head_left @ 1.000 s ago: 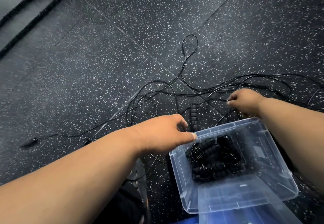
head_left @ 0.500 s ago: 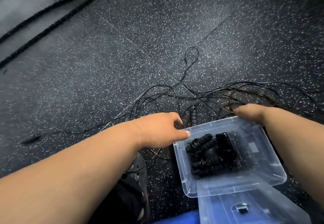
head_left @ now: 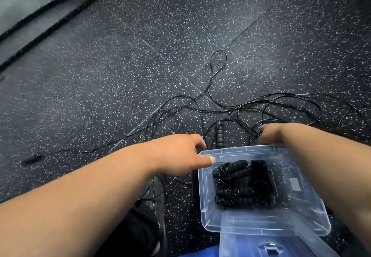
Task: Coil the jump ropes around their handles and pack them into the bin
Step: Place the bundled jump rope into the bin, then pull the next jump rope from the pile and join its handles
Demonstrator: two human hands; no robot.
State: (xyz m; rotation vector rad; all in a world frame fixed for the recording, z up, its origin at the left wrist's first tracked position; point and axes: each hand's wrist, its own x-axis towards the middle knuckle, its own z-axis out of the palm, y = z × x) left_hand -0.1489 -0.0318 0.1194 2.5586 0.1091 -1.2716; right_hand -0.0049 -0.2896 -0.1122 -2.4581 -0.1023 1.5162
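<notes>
One clear plastic bin (head_left: 204,192), rectangular with rounded corners, sits on the speckled black rubber floor (head_left: 140,65) at the near right. Inside it lie coiled jump ropes (head_left: 241,182), black ridged foam handles wound with thin glossy cord; their exact number cannot be told, though at least three bundles show. One more ridged black handle (head_left: 220,134) lies on the floor just beyond the bin's far rim, amid a loose tangle of thin black cords (head_left: 216,104) spreading far and right. The left hand (head_left: 180,154) grips the bin's far left corner, thumb over the rim and fingers curled outside. The right hand (head_left: 270,133) is at the far rim; its fingers are hidden, so their hold cannot be told. A second clear container (head_left: 251,244) lies under the bin's near edge. Two thick black ropes (head_left: 50,15) run along the far left.
</notes>
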